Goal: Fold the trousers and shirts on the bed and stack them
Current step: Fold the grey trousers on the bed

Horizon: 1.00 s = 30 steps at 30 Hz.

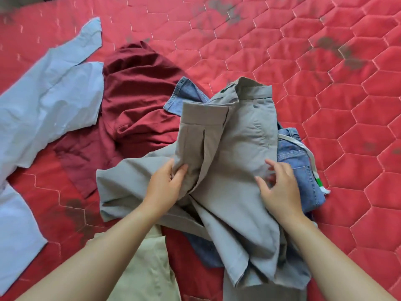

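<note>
Trousers (238,131) bunched at centre, atop jeans (297,161) at 3 o'clock. Left hand (167,183) pinching cloth below waistband; right hand (280,187) loosely spread over hip. Best: align leg seams, smooth flat before folding. Maroon shirt (138,88) at 11, blue shirt (47,94) at 9. Bed (325,61): red quilting, dark stains.

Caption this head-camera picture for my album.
Left hand grips crumpled grey cloth trousers on a red quilted bed, right hand poised above.

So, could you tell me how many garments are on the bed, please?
5: light blue shirt far left; maroon shirt beside it; grey trousers in the centre; blue jeans beneath them; beige garment at bottom. Others may be hidden.
</note>
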Available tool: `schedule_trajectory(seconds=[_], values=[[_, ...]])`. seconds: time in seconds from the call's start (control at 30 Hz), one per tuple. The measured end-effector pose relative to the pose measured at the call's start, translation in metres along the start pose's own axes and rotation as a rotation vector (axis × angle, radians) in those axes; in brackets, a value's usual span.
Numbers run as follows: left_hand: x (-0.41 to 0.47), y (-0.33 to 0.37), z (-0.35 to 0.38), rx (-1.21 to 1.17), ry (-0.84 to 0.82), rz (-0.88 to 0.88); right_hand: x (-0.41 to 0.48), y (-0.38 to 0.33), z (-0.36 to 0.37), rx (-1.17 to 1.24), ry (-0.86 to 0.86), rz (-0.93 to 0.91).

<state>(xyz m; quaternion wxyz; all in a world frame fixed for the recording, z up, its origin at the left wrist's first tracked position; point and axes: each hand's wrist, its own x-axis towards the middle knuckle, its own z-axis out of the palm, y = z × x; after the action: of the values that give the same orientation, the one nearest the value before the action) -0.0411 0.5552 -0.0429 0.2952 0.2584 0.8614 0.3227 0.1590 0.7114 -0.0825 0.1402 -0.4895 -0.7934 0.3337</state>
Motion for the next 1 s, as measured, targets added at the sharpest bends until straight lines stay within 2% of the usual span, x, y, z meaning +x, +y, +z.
schedule_trajectory(seconds=[0.1,0.23,0.37,0.5,0.67,0.77,0.87,0.93,1.0], values=[[-0.023,-0.010,-0.011,0.018,0.002,-0.007,0.030,-0.006,0.001,-0.014,0.112,0.057],[-0.024,-0.007,-0.017,0.008,0.039,0.019,0.061,-0.015,0.013,0.077,0.027,0.251],[0.005,-0.007,-0.016,0.077,0.137,-0.072,0.039,-0.023,0.005,0.119,0.080,0.239],[0.043,0.006,-0.012,0.094,0.137,-0.200,-0.028,-0.025,-0.005,0.098,-0.023,0.201],[0.091,0.049,0.000,0.023,0.076,-0.040,-0.064,-0.017,-0.013,0.113,-0.104,0.229],[0.110,0.067,0.010,0.137,0.029,0.060,-0.066,-0.016,-0.018,0.101,-0.142,0.223],[0.115,0.069,0.014,0.226,0.050,0.155,-0.042,-0.006,-0.031,0.016,-0.043,0.196],[0.113,0.061,0.015,0.236,0.048,0.162,-0.009,0.005,-0.039,-0.026,0.071,0.227],[0.108,0.051,0.016,0.262,0.020,0.141,0.027,0.012,-0.041,-0.012,0.112,0.294]])
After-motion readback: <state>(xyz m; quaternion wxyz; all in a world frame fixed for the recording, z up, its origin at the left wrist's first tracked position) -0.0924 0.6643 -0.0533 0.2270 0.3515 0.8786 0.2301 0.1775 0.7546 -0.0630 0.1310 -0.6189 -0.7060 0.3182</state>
